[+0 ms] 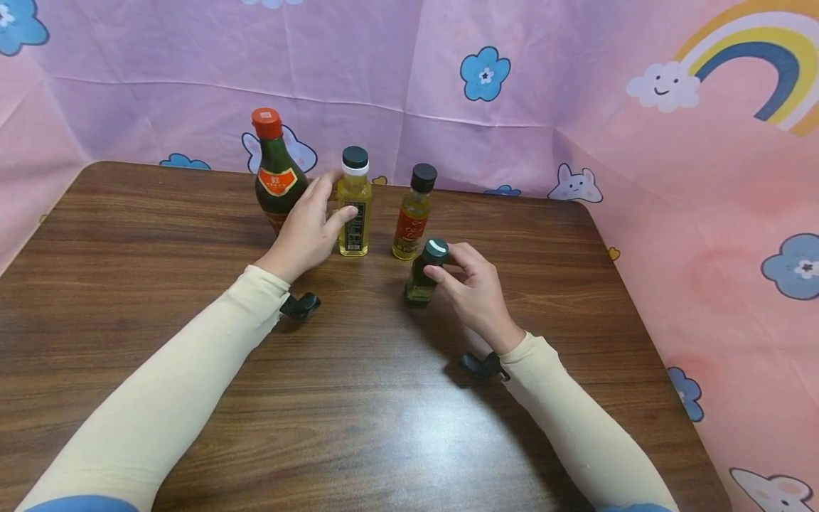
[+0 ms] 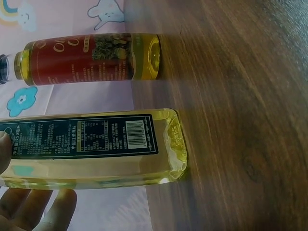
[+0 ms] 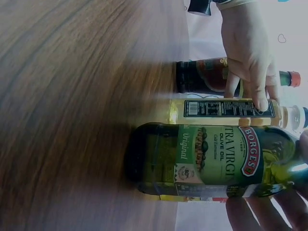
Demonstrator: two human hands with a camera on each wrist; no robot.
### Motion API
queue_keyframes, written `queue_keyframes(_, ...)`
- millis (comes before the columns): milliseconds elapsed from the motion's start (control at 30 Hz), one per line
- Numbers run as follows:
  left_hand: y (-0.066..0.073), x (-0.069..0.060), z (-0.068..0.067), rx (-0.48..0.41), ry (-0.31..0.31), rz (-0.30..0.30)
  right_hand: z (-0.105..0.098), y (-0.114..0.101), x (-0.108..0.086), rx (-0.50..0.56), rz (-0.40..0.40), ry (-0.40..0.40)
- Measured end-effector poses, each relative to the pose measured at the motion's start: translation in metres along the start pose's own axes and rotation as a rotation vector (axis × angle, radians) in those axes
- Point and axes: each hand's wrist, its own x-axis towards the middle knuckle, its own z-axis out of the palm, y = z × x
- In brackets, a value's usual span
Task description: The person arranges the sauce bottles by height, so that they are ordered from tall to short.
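Note:
My left hand [image 1: 310, 231] holds a square clear bottle of yellow oil [image 1: 355, 192] with a dark cap. Its thumb lies on the dark label [image 2: 82, 137], and the other fingers are at the bottle's side. With my right hand [image 1: 476, 288] I grip a dark green olive oil bottle [image 1: 420, 286] near its neck, thumb on one side and fingers on the other. The green label [image 3: 211, 151] faces the right wrist camera. Between and behind these two stands a slim oil bottle [image 1: 411, 226] with a red label and black cap. All bottles look upright.
A tall dark bottle [image 1: 276, 167] with a red cap stands behind my left hand, partly hidden by it. Everything is on a brown wooden table [image 1: 358, 427]. Patterned cloth [image 1: 358, 64] hangs along the table's back and right edges.

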Motion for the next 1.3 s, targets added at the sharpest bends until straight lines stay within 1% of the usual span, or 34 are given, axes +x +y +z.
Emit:
queue_keyframes(167,0.001,0.0,0.0,-0.009,-0.017,-0.012,-0.008,0.003,0.0,-0.022,-0.003,0.029)
queue_keyframes(333,0.002,0.0,-0.001,-0.009,-0.017,-0.019,-0.021,0.007,0.005,-0.043,-0.006,0.054)
queue_keyframes(467,0.001,0.0,-0.002,-0.004,-0.018,-0.014,-0.033,0.013,0.014,-0.072,-0.022,0.092)
queue_keyframes(600,0.001,0.001,-0.002,-0.007,-0.021,-0.012,-0.043,0.019,0.025,-0.044,-0.025,0.132)
queue_keyframes(700,-0.001,0.001,-0.001,-0.009,-0.018,-0.011,-0.048,0.023,0.035,-0.043,-0.02,0.152)
queue_keyframes(833,0.0,0.0,0.0,-0.016,-0.016,-0.007,-0.051,0.028,0.048,-0.088,-0.014,0.162)
queue_keyframes(1000,0.0,0.001,0.001,-0.019,-0.015,0.007,-0.052,0.036,0.063,-0.099,-0.028,0.167)
queue_keyframes(1133,0.0,0.001,0.001,-0.016,-0.012,0.001,-0.051,0.04,0.07,-0.108,-0.026,0.15)
queue_keyframes(1300,-0.001,0.0,0.0,-0.027,-0.014,-0.005,-0.049,0.046,0.073,-0.109,-0.031,0.139)
